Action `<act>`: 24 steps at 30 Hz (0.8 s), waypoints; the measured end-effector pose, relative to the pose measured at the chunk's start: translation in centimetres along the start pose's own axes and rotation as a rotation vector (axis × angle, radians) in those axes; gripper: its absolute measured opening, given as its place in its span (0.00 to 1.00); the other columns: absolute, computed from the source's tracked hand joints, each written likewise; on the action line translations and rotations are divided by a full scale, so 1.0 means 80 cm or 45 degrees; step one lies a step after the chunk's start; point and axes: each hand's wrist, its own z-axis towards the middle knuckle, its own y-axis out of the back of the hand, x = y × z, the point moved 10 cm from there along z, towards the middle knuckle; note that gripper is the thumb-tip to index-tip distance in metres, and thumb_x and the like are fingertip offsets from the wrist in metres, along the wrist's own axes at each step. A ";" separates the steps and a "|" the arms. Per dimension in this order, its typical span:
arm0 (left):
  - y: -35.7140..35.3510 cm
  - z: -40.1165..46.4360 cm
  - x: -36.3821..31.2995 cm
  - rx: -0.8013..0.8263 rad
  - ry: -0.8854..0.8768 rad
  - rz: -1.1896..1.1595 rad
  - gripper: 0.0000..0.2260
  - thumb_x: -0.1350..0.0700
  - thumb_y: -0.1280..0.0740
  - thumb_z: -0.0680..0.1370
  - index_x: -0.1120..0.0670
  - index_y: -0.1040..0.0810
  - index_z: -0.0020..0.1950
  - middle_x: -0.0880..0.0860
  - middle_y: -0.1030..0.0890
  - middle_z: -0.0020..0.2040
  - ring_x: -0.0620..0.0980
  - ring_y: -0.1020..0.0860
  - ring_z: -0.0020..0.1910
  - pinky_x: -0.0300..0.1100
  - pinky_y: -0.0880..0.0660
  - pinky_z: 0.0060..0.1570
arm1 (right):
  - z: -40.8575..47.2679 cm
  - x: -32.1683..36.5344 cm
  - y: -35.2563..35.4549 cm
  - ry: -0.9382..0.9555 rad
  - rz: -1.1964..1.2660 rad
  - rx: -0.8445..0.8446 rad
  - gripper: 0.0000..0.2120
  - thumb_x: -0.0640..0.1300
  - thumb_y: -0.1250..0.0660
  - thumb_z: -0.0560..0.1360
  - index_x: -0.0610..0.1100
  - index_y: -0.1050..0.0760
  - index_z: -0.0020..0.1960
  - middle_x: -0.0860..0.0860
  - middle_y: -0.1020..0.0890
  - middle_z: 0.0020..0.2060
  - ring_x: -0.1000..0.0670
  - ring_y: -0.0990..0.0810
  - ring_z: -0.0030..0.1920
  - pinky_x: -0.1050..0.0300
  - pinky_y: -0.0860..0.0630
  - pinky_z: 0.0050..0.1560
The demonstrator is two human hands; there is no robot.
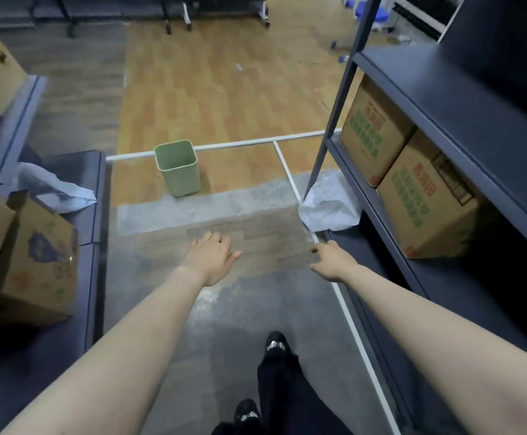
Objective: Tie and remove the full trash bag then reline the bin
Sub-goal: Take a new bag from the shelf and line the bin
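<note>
A pale green, square-mouthed plastic bin [178,167] is seen standing upright on the wooden floor, its back rim touching a white floor rail [224,146]. No liner can be made out over its rim, and what can be seen of its inside shows only bare green wall. Well to the right of the bin, a crumpled white plastic bag [329,206] lies at the foot of a dark metal shelving unit [444,98], on which two printed cardboard boxes [413,183] are stacked side by side. Left of the bin, a pale cloth [55,189] is draped beside a brown cardboard box [41,259]. Nearer the camera than the bin, the left hand [213,257] is held out with fingers loosely spread, holding nothing; the right hand [329,257] is extended with fingers relaxed and holding nothing.
</note>
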 end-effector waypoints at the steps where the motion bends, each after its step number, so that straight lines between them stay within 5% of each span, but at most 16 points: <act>1: 0.002 0.010 0.005 0.004 0.005 -0.002 0.18 0.45 0.51 0.82 0.57 0.30 0.58 0.57 0.29 0.61 0.56 0.35 0.65 0.51 0.37 0.61 | 0.016 0.008 0.004 0.010 -0.013 0.012 0.23 0.45 0.40 0.76 0.44 0.36 0.71 0.42 0.37 0.70 0.41 0.27 0.63 0.52 0.27 0.60; 12: 0.042 0.126 0.145 -0.010 0.342 -0.137 0.19 0.45 0.50 0.82 0.58 0.30 0.59 0.58 0.28 0.61 0.56 0.34 0.65 0.50 0.36 0.61 | 0.206 0.153 0.062 0.298 -0.171 0.125 0.23 0.44 0.41 0.77 0.43 0.37 0.72 0.41 0.37 0.70 0.40 0.29 0.65 0.52 0.30 0.63; 24: 0.058 0.277 0.232 0.084 0.305 -0.217 0.18 0.46 0.50 0.82 0.58 0.30 0.57 0.58 0.29 0.60 0.56 0.34 0.63 0.51 0.35 0.61 | 0.371 0.205 0.077 0.215 -0.279 0.302 0.24 0.42 0.42 0.77 0.42 0.38 0.72 0.40 0.37 0.70 0.40 0.30 0.66 0.52 0.29 0.63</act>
